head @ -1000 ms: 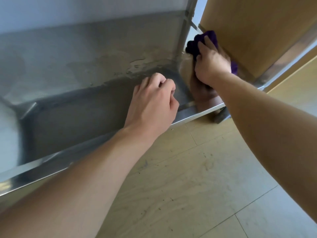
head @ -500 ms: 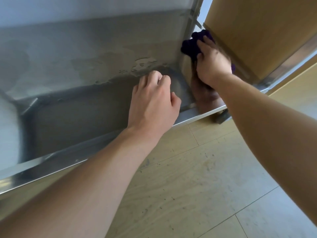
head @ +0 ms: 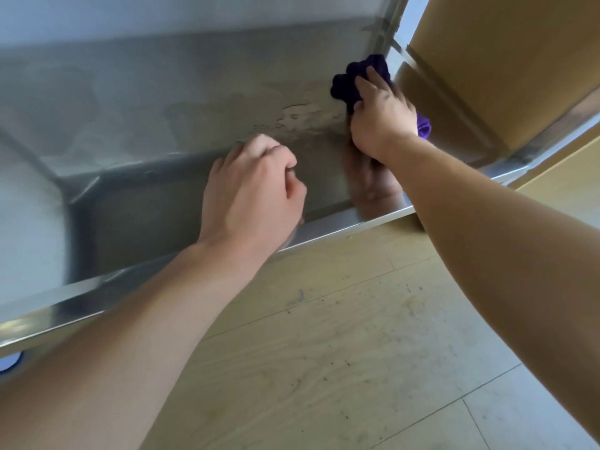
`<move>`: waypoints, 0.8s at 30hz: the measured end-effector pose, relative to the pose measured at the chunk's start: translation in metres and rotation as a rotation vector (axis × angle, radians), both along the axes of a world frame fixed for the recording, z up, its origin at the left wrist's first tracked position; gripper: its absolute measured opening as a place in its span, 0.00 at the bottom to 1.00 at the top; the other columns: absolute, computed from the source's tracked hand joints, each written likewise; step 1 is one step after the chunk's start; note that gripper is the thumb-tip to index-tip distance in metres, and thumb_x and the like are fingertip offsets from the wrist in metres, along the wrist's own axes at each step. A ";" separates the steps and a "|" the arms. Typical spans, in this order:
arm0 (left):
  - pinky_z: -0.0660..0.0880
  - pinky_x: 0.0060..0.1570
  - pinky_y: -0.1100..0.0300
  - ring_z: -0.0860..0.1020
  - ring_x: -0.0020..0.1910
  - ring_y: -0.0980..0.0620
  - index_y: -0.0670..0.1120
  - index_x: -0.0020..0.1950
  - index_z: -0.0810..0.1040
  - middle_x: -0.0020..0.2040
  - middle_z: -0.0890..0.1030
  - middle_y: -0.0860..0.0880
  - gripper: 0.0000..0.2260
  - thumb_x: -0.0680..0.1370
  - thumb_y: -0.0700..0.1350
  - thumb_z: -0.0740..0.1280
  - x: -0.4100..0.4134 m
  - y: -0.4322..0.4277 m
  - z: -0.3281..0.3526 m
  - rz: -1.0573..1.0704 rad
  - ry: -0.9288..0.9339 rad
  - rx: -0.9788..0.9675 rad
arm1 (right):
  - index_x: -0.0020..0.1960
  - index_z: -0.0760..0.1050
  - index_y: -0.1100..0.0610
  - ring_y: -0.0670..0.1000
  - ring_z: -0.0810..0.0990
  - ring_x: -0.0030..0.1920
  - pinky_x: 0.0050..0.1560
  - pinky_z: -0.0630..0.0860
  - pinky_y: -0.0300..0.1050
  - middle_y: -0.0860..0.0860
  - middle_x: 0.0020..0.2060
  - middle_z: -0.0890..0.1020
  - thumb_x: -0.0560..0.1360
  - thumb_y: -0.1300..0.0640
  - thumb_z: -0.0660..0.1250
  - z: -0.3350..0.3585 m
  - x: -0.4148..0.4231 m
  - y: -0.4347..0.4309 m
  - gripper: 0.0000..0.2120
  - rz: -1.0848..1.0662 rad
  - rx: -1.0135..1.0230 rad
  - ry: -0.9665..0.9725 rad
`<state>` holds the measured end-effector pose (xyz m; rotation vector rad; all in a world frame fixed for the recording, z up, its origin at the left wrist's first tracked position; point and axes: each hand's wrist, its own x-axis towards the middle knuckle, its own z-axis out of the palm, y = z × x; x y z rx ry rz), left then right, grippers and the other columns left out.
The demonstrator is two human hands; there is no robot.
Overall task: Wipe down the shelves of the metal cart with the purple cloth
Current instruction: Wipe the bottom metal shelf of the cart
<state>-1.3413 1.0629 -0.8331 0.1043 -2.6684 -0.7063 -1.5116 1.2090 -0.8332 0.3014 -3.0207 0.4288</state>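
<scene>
Left hand [head: 250, 196] is resting over the metal cart shelf [head: 146, 125] near its front edge, fingers curled in and gripping nothing. Right hand [head: 381, 120] is pressing the bunched purple cloth [head: 349, 82] into the shelf's far right corner beside the upright post [head: 386, 24], fingers clenching it.

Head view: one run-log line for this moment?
phase: wiping shelf | right hand: grips purple cloth at shelf's far right corner | left hand: fingers curled, empty, over shelf
</scene>
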 end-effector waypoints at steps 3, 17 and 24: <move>0.75 0.50 0.48 0.77 0.49 0.47 0.47 0.47 0.81 0.52 0.79 0.53 0.07 0.75 0.44 0.63 0.022 -0.034 0.000 0.057 -0.003 -0.077 | 0.78 0.57 0.50 0.57 0.53 0.78 0.76 0.52 0.55 0.47 0.79 0.53 0.78 0.59 0.53 0.001 0.010 -0.020 0.28 -0.011 -0.007 -0.006; 0.74 0.54 0.47 0.76 0.50 0.46 0.50 0.45 0.80 0.51 0.78 0.52 0.07 0.74 0.45 0.61 0.090 -0.129 0.001 0.222 -0.023 -0.086 | 0.78 0.57 0.49 0.56 0.51 0.79 0.76 0.51 0.52 0.46 0.79 0.52 0.79 0.58 0.53 0.003 0.058 -0.105 0.27 0.087 0.003 -0.004; 0.74 0.53 0.47 0.77 0.51 0.47 0.49 0.46 0.80 0.52 0.78 0.52 0.07 0.74 0.43 0.62 0.110 -0.151 -0.002 0.246 -0.025 -0.057 | 0.78 0.56 0.49 0.55 0.50 0.79 0.76 0.50 0.51 0.46 0.80 0.52 0.79 0.59 0.53 0.001 0.087 -0.161 0.28 0.190 0.005 -0.003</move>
